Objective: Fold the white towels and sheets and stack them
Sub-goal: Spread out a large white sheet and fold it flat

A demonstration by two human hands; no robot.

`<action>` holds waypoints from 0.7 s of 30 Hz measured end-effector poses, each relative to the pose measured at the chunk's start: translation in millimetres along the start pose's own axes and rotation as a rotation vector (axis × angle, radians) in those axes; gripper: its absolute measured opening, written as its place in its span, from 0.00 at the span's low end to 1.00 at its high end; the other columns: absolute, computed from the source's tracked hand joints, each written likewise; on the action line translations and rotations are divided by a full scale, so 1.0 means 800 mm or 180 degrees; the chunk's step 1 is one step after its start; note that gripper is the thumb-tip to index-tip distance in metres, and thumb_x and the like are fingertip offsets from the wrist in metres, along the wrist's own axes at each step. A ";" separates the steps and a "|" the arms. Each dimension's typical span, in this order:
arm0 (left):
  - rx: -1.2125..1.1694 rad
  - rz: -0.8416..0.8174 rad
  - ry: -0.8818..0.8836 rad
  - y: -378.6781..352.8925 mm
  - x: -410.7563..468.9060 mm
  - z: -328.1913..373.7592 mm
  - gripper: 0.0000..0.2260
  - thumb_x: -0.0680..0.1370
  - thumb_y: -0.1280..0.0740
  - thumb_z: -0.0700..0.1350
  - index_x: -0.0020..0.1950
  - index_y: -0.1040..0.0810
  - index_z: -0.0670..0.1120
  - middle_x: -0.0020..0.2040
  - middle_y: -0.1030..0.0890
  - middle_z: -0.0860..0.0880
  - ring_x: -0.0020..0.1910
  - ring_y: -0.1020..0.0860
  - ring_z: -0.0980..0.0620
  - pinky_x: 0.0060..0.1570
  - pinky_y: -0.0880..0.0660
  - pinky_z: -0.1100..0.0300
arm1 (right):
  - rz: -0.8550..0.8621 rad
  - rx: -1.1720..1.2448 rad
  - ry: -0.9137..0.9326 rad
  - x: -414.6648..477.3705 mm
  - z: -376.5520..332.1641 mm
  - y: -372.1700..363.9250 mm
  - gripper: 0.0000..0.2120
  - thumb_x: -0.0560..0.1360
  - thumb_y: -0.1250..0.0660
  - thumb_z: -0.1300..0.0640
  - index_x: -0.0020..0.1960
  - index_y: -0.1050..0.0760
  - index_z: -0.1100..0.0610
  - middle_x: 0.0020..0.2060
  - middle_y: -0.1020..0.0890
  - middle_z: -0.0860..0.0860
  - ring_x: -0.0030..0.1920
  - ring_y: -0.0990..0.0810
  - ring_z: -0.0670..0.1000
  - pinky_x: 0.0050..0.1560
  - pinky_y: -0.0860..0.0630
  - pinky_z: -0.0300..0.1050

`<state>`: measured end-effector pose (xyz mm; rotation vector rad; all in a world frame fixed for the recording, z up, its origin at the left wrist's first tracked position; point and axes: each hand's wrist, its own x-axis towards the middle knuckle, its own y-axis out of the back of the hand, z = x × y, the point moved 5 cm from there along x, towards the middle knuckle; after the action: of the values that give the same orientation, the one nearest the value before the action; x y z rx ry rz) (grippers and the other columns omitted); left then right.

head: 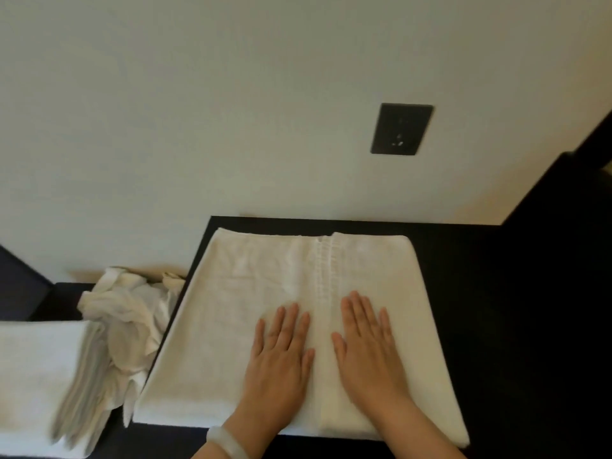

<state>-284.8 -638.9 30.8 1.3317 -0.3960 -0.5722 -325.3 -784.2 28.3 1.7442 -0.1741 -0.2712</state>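
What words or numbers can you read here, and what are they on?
None can be read.
Plate on the wall: a few tiny pale marks, too small and blurred to read.
Towel, stack, pile and bracelet: no writing shows on them.

I wear one bangle [227, 442], sitting just behind my left hand [281, 356]: a smooth, rounded ring, pale milky white, a little glossy and fairly thick. My right hand [367, 352] is bare, as is what shows of each forearm.
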 end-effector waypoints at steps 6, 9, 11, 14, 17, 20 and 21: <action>-0.0014 0.0107 0.0823 0.007 -0.010 -0.114 0.27 0.79 0.66 0.62 0.78 0.65 0.58 0.80 0.63 0.53 0.78 0.66 0.52 0.76 0.67 0.49 | -0.0043 -0.0011 -0.0040 0.002 0.006 -0.010 0.32 0.76 0.72 0.39 0.76 0.74 0.50 0.76 0.71 0.46 0.73 0.76 0.44 0.74 0.75 0.49; 0.0012 0.0114 0.1096 0.022 -0.013 -0.157 0.27 0.83 0.58 0.60 0.79 0.62 0.57 0.81 0.60 0.52 0.79 0.63 0.51 0.77 0.62 0.47 | -0.0140 -0.0043 -0.0095 0.003 0.005 -0.004 0.32 0.79 0.68 0.40 0.79 0.68 0.50 0.79 0.64 0.48 0.78 0.68 0.47 0.77 0.68 0.51; -0.0035 0.0168 0.1341 0.033 -0.013 -0.175 0.28 0.83 0.53 0.59 0.81 0.55 0.53 0.81 0.54 0.50 0.80 0.54 0.48 0.77 0.54 0.45 | 0.0106 0.0060 -0.0109 0.013 0.004 0.012 0.29 0.81 0.58 0.41 0.80 0.47 0.50 0.78 0.43 0.50 0.78 0.46 0.51 0.77 0.52 0.50; -0.0349 0.0327 0.1853 0.051 -0.011 -0.192 0.31 0.80 0.40 0.59 0.78 0.44 0.47 0.74 0.37 0.45 0.71 0.37 0.43 0.69 0.36 0.46 | 0.0731 0.0367 -0.0108 0.030 0.001 0.033 0.17 0.81 0.49 0.45 0.63 0.29 0.49 0.60 0.26 0.48 0.61 0.28 0.52 0.62 0.36 0.49; -0.0707 0.0220 0.2176 0.059 -0.005 -0.209 0.33 0.77 0.34 0.59 0.75 0.39 0.42 0.68 0.32 0.41 0.67 0.32 0.40 0.65 0.31 0.46 | 0.0725 0.0286 -0.0165 0.031 0.000 0.020 0.21 0.82 0.46 0.47 0.72 0.32 0.52 0.68 0.28 0.50 0.68 0.32 0.51 0.71 0.40 0.50; -0.1358 0.0076 0.2400 0.062 0.005 -0.224 0.31 0.79 0.37 0.59 0.72 0.36 0.37 0.66 0.29 0.38 0.65 0.29 0.38 0.63 0.30 0.46 | 0.0663 0.0328 -0.0105 0.031 0.003 0.014 0.25 0.82 0.48 0.46 0.77 0.37 0.53 0.75 0.34 0.51 0.74 0.37 0.51 0.75 0.45 0.49; -0.1639 0.0019 0.2521 0.064 0.005 -0.230 0.28 0.81 0.39 0.57 0.70 0.34 0.36 0.64 0.27 0.37 0.63 0.27 0.38 0.61 0.29 0.48 | 0.0618 0.0347 -0.0077 0.032 0.004 0.013 0.26 0.82 0.50 0.46 0.78 0.39 0.53 0.77 0.37 0.50 0.76 0.40 0.50 0.76 0.48 0.48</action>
<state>-166.8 -489.3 43.1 0.9539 0.3792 -0.0904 -300.9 -795.9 36.1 1.8175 -0.3794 -0.1431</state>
